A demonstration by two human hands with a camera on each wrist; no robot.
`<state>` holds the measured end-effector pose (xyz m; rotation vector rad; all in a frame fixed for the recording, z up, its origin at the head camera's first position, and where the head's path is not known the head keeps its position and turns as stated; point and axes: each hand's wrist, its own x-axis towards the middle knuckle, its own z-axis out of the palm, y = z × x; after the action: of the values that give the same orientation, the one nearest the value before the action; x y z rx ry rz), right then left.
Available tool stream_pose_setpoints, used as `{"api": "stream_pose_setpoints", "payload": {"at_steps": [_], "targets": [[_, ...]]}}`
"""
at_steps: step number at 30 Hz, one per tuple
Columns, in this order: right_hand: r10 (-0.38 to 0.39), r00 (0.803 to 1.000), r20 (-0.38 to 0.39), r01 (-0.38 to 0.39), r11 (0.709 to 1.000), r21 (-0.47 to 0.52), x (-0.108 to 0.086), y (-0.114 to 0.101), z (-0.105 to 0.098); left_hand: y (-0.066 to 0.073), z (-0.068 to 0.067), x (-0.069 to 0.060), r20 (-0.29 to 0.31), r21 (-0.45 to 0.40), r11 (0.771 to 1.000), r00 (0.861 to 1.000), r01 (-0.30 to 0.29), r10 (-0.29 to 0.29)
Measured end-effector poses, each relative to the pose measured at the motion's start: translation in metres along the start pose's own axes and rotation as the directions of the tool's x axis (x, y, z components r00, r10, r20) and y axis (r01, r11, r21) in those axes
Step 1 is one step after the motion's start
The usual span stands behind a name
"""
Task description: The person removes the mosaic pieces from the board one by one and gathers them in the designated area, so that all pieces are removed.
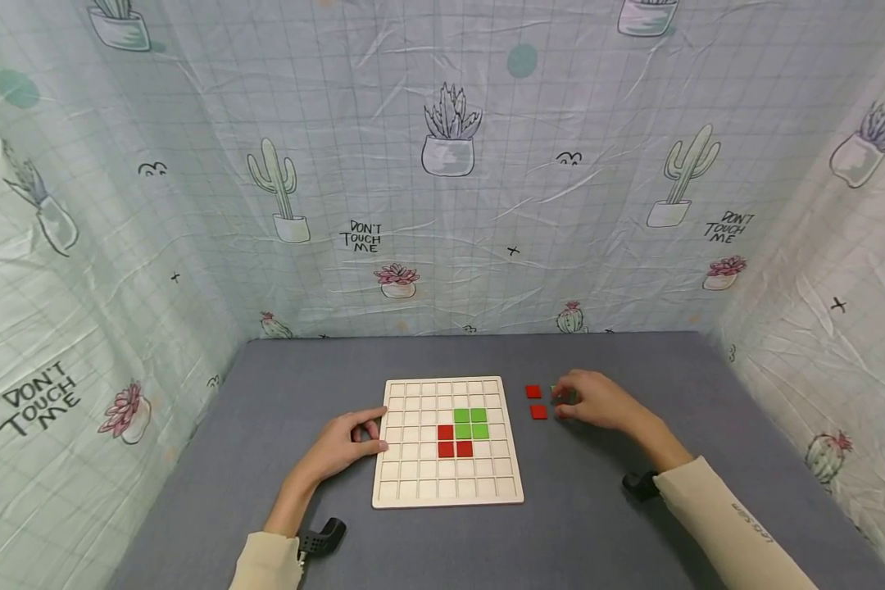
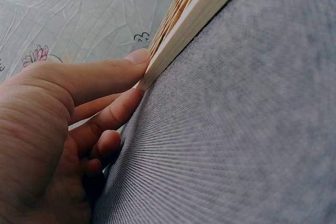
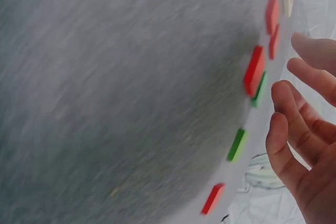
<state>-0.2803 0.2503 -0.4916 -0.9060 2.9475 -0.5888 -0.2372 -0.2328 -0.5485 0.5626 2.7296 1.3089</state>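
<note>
A pale wooden grid board (image 1: 406, 489) lies flat on the table, holding three red tiles (image 1: 446, 449) in an L and a square block of green tiles (image 1: 470, 423). My left hand (image 1: 342, 442) rests thumb and fingertips against the board's left edge. In the left wrist view, the thumb (image 2: 113, 74) touches that edge. To the board's right, my right hand (image 1: 593, 399) hovers over loose tiles with fingers apart, nothing visibly held. Beside it lie a red tile (image 1: 533, 392) and another red tile (image 1: 538, 412). Its fingers partly hide green in the head view.
In the right wrist view, a green tile (image 3: 237, 145) and a red tile (image 3: 213, 199) lie in the row of loose pieces on the grey table (image 1: 583, 500). A patterned cloth (image 1: 516, 205) encloses the table's back and sides.
</note>
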Motion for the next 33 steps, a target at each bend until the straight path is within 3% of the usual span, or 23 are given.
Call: {"api": "stream_pose_setpoints", "payload": {"at_steps": [24, 33], "targets": [[-0.114, 0.993, 0.009, 0.114, 0.993, 0.006, 0.052, -0.060, 0.025, 0.003, 0.002, 0.003, -0.008, 0.026, 1.000, 1.000, 0.002, -0.002], [-0.143, 0.989, 0.042, 0.141, 0.988, 0.065, 0.068, -0.078, 0.035, 0.004, 0.001, 0.001, -0.010, 0.021, 1.000, 1.000, -0.001, 0.001]]}}
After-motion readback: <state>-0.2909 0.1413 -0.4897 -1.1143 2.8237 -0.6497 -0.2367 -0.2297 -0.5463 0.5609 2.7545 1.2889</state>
